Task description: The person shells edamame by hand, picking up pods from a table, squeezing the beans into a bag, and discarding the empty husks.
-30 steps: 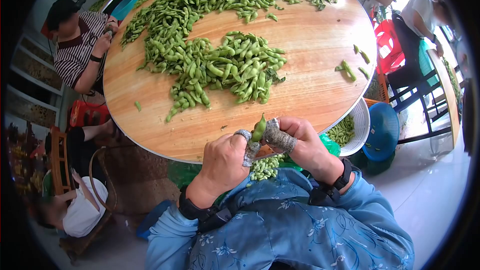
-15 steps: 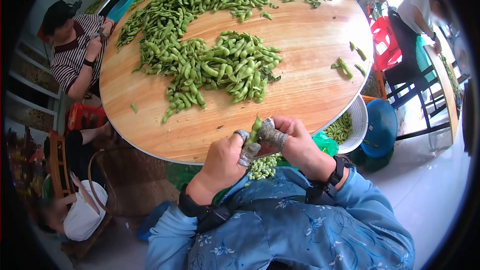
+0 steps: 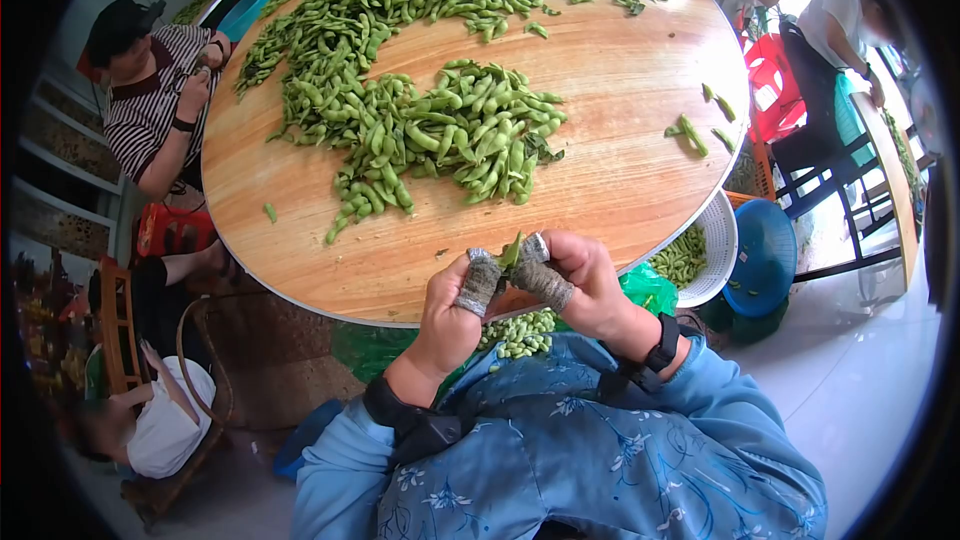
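At the table's near edge, my left hand and my right hand meet around one green soybean pod. Both are closed on it, their thumbs in grey wraps pressing from either side. Only the pod's upper tip shows; the rest is hidden by the thumbs. Below the hands, shelled green beans lie in a heap close to my lap. Beyond the hands, a large pile of soybean pods spreads over the round wooden table.
A white basket of pods stands right of the table, beside a blue basin. A few loose pods lie near the right edge. A person in a striped shirt sits at left; other people are farther off.
My left thumb has swung up and over the pod, now pointing toward the right thumb. The pod shows less than before, with just its tip above the thumbs.
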A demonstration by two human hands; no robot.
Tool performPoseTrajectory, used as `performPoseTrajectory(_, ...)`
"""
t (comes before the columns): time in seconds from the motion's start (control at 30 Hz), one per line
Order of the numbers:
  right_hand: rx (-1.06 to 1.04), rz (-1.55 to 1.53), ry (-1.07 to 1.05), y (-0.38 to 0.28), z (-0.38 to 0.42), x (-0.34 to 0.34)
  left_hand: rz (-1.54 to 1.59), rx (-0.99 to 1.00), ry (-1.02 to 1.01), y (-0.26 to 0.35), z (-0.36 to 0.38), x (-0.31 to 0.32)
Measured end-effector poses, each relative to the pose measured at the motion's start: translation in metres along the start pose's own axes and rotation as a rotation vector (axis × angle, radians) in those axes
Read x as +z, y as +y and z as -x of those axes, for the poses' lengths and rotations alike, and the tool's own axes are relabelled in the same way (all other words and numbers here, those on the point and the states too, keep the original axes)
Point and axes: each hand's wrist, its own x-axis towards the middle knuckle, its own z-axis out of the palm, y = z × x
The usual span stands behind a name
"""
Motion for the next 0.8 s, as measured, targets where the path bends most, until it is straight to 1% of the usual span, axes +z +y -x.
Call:
performPoseTrajectory(0.03, -0.001, 0.000, 0.000, -0.003, -0.001, -0.004, 0.135, -0.114, 0.003, 0.001, 0.000, -0.001)
performPoseTrajectory(0.07, -0.111, 0.301, -0.085, -0.007, -0.003, -0.010, 0.271, -0.229, 0.006, 0.002, -0.001, -0.002)
performPoseTrajectory(0.1, -0.221, 0.602, -0.171, -0.010, -0.004, -0.014, 0.271, -0.230, 0.005, 0.004, -0.001, -0.002)
performPoseTrajectory(0.13, -0.220, 0.603, -0.170, -0.011, -0.005, -0.016, 0.346, -0.283, -0.023, 0.008, -0.002, -0.002)
performPoseTrajectory(0.17, -0.265, 0.628, -0.180, -0.011, -0.006, -0.017, 0.420, -0.336, -0.052, 0.010, -0.002, -0.002)
performPoseTrajectory(0.2, -0.310, 0.652, -0.190, -0.010, -0.006, -0.017, 0.421, -0.337, -0.052, 0.010, -0.003, -0.003)
performPoseTrajectory(0.23, -0.309, 0.652, -0.189, -0.010, -0.004, -0.015, 0.521, -0.413, -0.080, 0.009, -0.003, -0.004)
performPoseTrajectory(0.27, -0.117, 0.331, -0.158, -0.009, -0.001, -0.013, 0.620, -0.487, -0.110, 0.009, -0.004, -0.005)
performPoseTrajectory(0.3, 0.070, 0.010, -0.124, -0.010, 0.000, -0.012, 0.618, -0.485, -0.113, 0.007, -0.005, -0.006)
performPoseTrajectory(0.33, 0.068, 0.012, -0.123, -0.010, -0.001, -0.012, 0.575, -0.440, -0.135, 0.004, -0.005, -0.008)
performPoseTrajectory(0.37, 0.137, -0.016, -0.094, -0.011, -0.001, -0.013, 0.532, -0.397, -0.157, 0.002, -0.005, -0.008)
performPoseTrajectory(0.4, 0.207, -0.044, -0.065, -0.011, -0.001, -0.013, 0.531, -0.397, -0.161, 0.003, -0.006, -0.006)
performPoseTrajectory(0.47, 0.227, -0.042, -0.057, -0.012, -0.001, -0.012, -0.011, 0.012, -0.170, 0.005, -0.008, 0.002)
performPoseTrajectory(0.53, 0.250, -0.040, -0.051, -0.011, 0.000, -0.011, -0.043, 0.007, -0.192, 0.005, -0.007, -0.001)
performPoseTrajectory(0.6, 0.246, -0.135, -0.138, -0.008, -0.001, -0.016, -0.075, 0.009, -0.218, 0.005, -0.008, -0.007)
performPoseTrajectory(0.67, 0.259, -0.187, -0.147, -0.007, -0.002, -0.017, 0.041, -0.139, -0.305, 0.003, -0.007, -0.014)
performPoseTrajectory(0.7, 0.272, -0.240, -0.156, -0.007, -0.002, -0.017, 0.041, -0.139, -0.305, 0.003, -0.006, -0.015)
performPoseTrajectory(0.77, 0.290, -0.264, -0.163, -0.007, -0.003, -0.017, 0.286, -0.269, -0.294, 0.005, -0.006, -0.015)
performPoseTrajectory(0.8, 0.306, -0.289, -0.167, -0.007, -0.004, -0.017, 0.285, -0.268, -0.293, 0.006, -0.006, -0.014)
